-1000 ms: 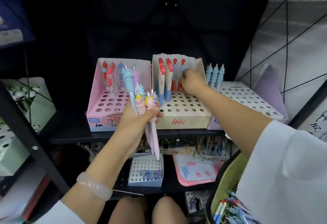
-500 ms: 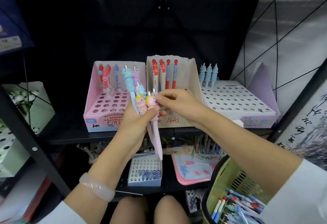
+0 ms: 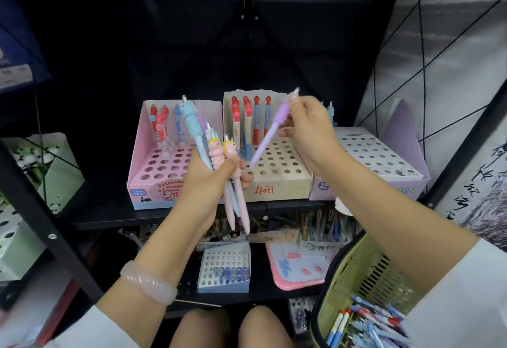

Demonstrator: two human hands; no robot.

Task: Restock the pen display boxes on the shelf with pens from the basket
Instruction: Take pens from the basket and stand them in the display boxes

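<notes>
While three boxes sit side by side on the black shelf, most of their holes have no pens. The purple box on the right is the widest, and the right arm hides part of it; blue pens peek out at its back. The tan box in the middle has "4" and a sign in red on its front, with red-topped pens in its back row. The pink box on the left says "Retract" and "Lopar" and holds red and blue pens at the back. The green basket at the lower right is full of pens.

The left hand is closed tight on a bunch of animal pens in front of the boxes. The right hand pinches one purple pen near its top, tip slanting down toward the bunch. A small box sits on the lower shelf.
</notes>
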